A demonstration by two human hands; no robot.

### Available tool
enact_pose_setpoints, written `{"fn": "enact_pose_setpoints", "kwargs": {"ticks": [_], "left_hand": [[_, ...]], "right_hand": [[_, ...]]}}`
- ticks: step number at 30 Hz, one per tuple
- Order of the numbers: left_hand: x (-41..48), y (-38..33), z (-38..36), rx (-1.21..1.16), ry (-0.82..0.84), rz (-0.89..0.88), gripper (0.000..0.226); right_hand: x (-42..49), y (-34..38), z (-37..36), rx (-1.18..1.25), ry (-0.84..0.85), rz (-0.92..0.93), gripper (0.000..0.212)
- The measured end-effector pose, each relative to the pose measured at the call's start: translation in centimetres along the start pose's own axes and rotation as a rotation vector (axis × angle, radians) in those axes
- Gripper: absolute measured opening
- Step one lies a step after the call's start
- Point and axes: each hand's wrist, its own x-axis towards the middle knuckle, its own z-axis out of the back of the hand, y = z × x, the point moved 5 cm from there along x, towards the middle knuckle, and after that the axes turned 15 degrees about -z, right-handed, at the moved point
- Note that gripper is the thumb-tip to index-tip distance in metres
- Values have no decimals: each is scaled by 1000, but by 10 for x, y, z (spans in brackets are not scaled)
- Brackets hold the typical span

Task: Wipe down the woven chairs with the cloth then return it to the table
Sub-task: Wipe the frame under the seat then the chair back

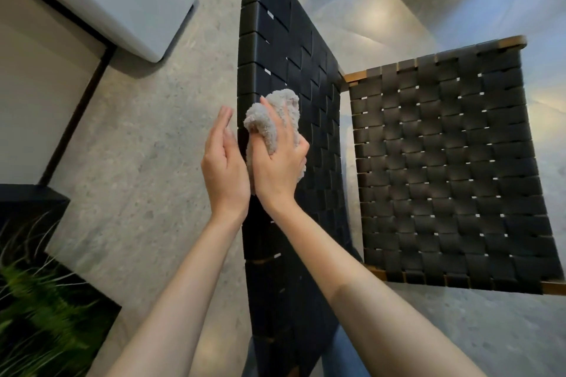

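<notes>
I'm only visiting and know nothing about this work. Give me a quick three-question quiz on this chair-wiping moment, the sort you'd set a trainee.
1. True or false: the fluffy light grey cloth lies flat on the floor.
2. Which hand grips the cloth? A) left B) right C) both
3. Fill in: the cloth is pressed against a black woven chair ____.

Key: 1 false. 2 B: the right hand grips it, and the left hand is open beside it. 3 backrest.
</notes>
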Motion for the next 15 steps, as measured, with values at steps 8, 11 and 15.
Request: {"fn": "enact_pose_setpoints", "kwargs": {"ticks": [8, 11, 15], "left_hand": [[16, 1, -33, 219, 239, -184, 48], [14, 0, -33, 276, 207, -231, 48], [17, -2, -32, 329, 180, -234, 47]], "right_hand": [[45, -98, 13, 0, -52, -198, 55], [66, -151, 22, -26, -62, -404, 46], [77, -164, 24, -23, -82, -680, 41]]}}
